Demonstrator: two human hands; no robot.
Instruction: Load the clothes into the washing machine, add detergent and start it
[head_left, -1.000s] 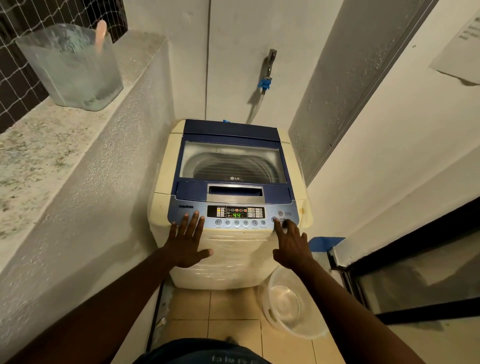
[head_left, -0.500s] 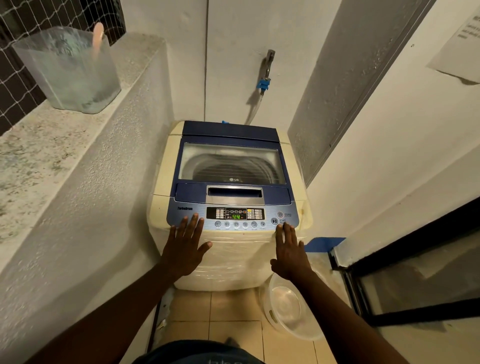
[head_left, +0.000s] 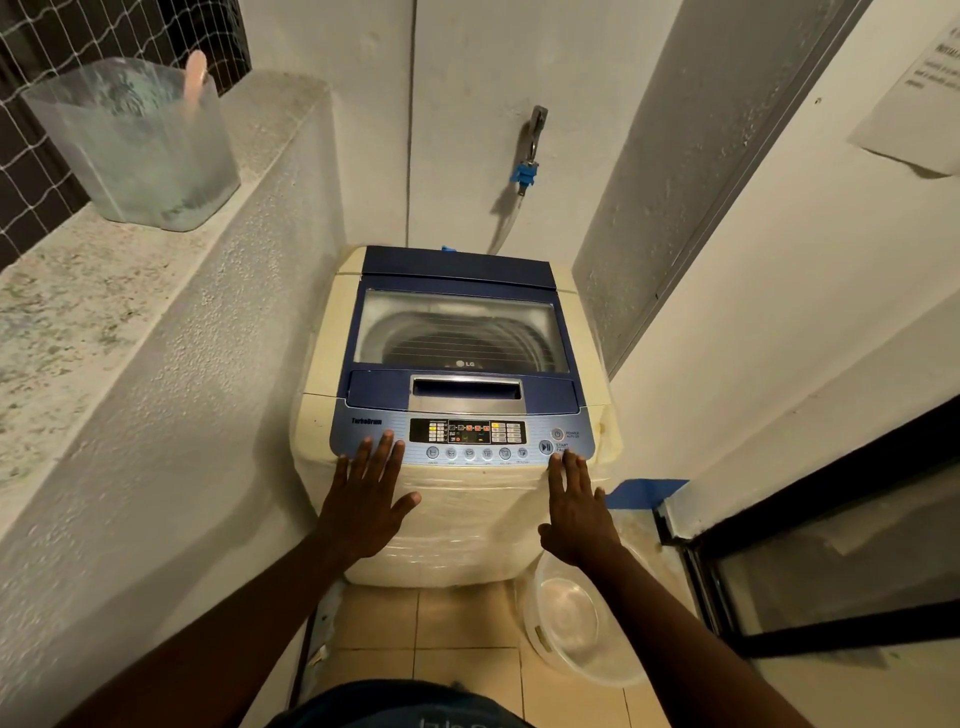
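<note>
A cream top-loading washing machine (head_left: 322, 358) with a blue lid stands in a narrow alcove. Its lid (head_left: 457, 332) is closed, and the drum shows through the window; no clothes are visible inside. The control panel (head_left: 467, 432) is lit. My left hand (head_left: 366, 499) lies flat and open against the machine's front left, fingertips on the panel's lower edge. My right hand (head_left: 576, 506) is open at the front right, its fingertips just below the start/pause button (head_left: 545, 447). A translucent detergent tub (head_left: 135, 145) with a pink scoop stands on the ledge at the upper left.
A granite-topped ledge (head_left: 78, 312) runs along the left wall. A tap with a blue hose fitting (head_left: 527, 171) is on the back wall. A clear plastic basin (head_left: 576, 623) leans on the tiled floor at the machine's right. A dark-framed sliding door (head_left: 831, 545) is at the right.
My right hand has drawn back from the start/pause button to the panel's lower edge. The digits on the display are no longer showing. My left hand stays where it was.
</note>
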